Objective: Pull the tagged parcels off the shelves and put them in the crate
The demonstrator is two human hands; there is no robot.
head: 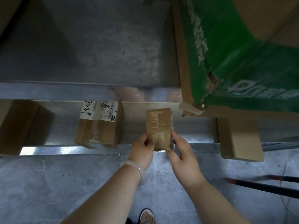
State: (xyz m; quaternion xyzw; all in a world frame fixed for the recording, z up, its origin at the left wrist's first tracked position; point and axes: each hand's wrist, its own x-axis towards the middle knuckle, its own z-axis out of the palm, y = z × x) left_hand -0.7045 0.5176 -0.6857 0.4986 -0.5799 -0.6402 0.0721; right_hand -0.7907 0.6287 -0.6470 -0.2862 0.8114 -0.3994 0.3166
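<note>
Small parcel [159, 126] sits at frame centre, brown card with clear tape across the face toward us, long side running up the frame. We have both hands on it. Left hand [142, 146] grips the lower left edge, fingers curled round the side. Right hand [182, 152] clamps the lower right edge, thumb across the bottom corner. We can't tell whether the parcel rests on the lower shelf [145, 110] or is held just clear of it; its near end overhangs the shelf's front lip.

Pale bangle [135, 170] on the left wrist.

Labelled parcel [98, 125] lies on the same shelf, just left of centre and apart from the held one. It has a white tag with handwriting and a barcode on its far end.

Brown box [24, 125] sits at the left edge of the frame, second brown box [239, 138] at the right, both on that shelf and overhanging its front.

Green carton [242, 54] fills the upper right, its near corner torn, on the upper shelf [80, 46].

Grey floor [48, 183] fills the lower frame. Sandalled foot [147, 217] shows at bottom centre, black rods [267, 183] at lower right.
</note>
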